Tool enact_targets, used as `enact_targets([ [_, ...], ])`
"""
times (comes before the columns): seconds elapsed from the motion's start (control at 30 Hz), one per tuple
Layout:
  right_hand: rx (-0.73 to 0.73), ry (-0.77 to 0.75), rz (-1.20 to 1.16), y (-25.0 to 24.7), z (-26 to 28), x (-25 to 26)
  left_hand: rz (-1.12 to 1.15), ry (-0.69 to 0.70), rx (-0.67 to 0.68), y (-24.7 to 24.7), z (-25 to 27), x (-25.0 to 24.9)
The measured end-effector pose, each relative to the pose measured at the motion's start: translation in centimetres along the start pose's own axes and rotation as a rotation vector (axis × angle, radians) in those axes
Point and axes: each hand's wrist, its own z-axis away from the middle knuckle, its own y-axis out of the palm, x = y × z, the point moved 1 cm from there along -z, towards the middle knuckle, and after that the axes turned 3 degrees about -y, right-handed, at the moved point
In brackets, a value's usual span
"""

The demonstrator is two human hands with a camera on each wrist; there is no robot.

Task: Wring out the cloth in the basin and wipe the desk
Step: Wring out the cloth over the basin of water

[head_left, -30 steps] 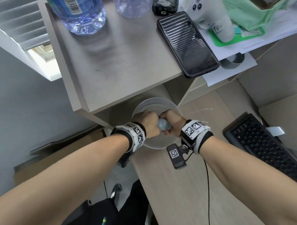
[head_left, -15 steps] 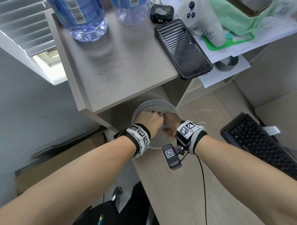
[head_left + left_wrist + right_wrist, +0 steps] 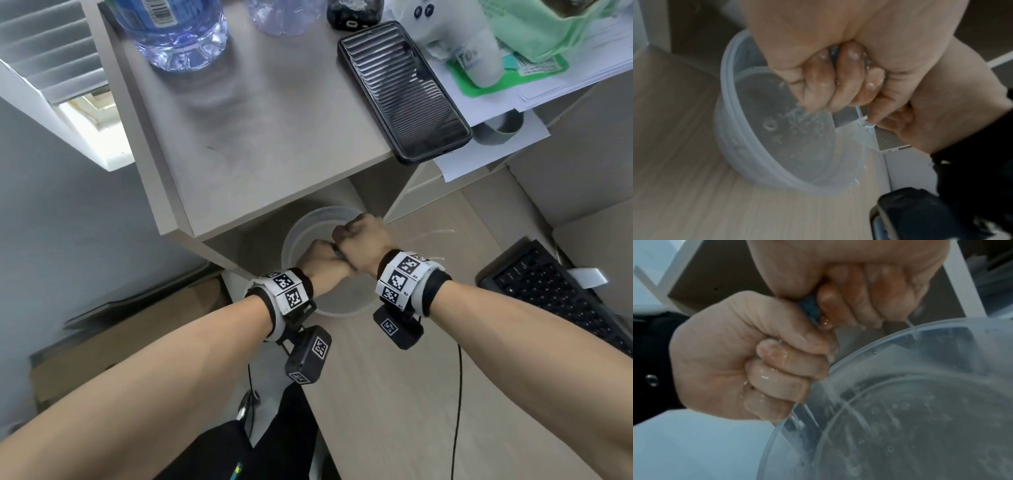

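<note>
We hold both fists tight around the blue cloth [image 3: 809,308], right over the basin [image 3: 301,226]. Our left hand [image 3: 320,258] and our right hand [image 3: 364,241] press against each other, knuckle to knuckle, with the right one a bit farther from us. Only a small bit of the cloth peeks out between the two fists; the rest is hidden inside our fingers [image 3: 789,360]. Our fingers are wet and shiny, and thin streams of water run off them into the basin. The basin is clear plastic and round. It sits on the pale wood tabletop [image 3: 394,394], partly tucked under a grey shelf [image 3: 260,113]. There is water with little bubbles in the bottom of it.

On the shelf lie a black phone [image 3: 404,89], a big water bottle [image 3: 178,31] and some papers [image 3: 496,150]. A black keyboard [image 3: 561,301] sits on the tabletop to our right, well apart from the basin.
</note>
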Motion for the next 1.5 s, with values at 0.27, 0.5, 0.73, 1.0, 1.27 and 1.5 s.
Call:
enact_targets([
  [0.27,-0.048,-0.256,0.083,0.3,-0.7,-1.4,0.279,-0.067,0.136,0.8,0.1,0.6],
  [0.5,-0.084,-0.398,0.039,0.0,-0.8,-1.5,0.309,-0.088,0.205,0.4,0.4,0.4],
  [0.73,-0.076,-0.463,0.004,-0.2,-0.3,-1.0,0.327,-0.095,0.254,0.1,0.7,0.2],
  [1.0,-0.093,-0.519,-0.023,-0.5,-0.6,-1.5,0.358,-0.091,0.28,0.4,0.5,-0.1],
  [1.27,-0.045,-0.308,0.019,0.0,-2.2,-1.7,0.219,0.003,0.048,0.9,-0.7,0.6],
  [1.5,0.231,0.211,-0.933,0.4,-0.3,-2.6,0.118,0.027,-0.017,-1.0,0.0,2.0],
])
